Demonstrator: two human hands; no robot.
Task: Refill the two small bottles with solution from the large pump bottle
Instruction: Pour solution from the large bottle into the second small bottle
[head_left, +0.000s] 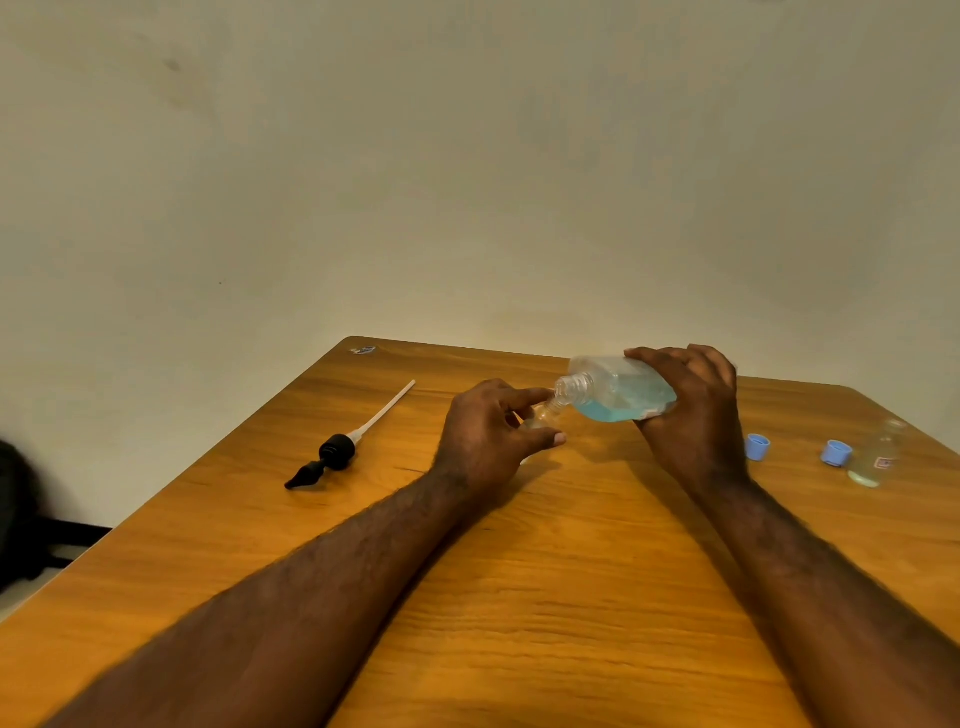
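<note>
Large bottle: clear, pump removed, tipped almost onto its side above the table; open neck pointed left and slightly down; blue solution pooled along the lower side; gripped round the body by the right hand, fingers curled about it.

First small bottle: clear, largely hidden; mouth met by the large bottle's neck; held by the left hand, thumb and curled fingers closed round it; fill level cannot be told.

Second small bottle: stood upright near the right table edge, uncapped; a little pale liquid at the bottom.

First blue cap: laid just beside the right wrist; second blue cap: laid just beside the second small bottle.

Pump head: black, white dip tube attached; laid flat, well left of both hands.
</note>
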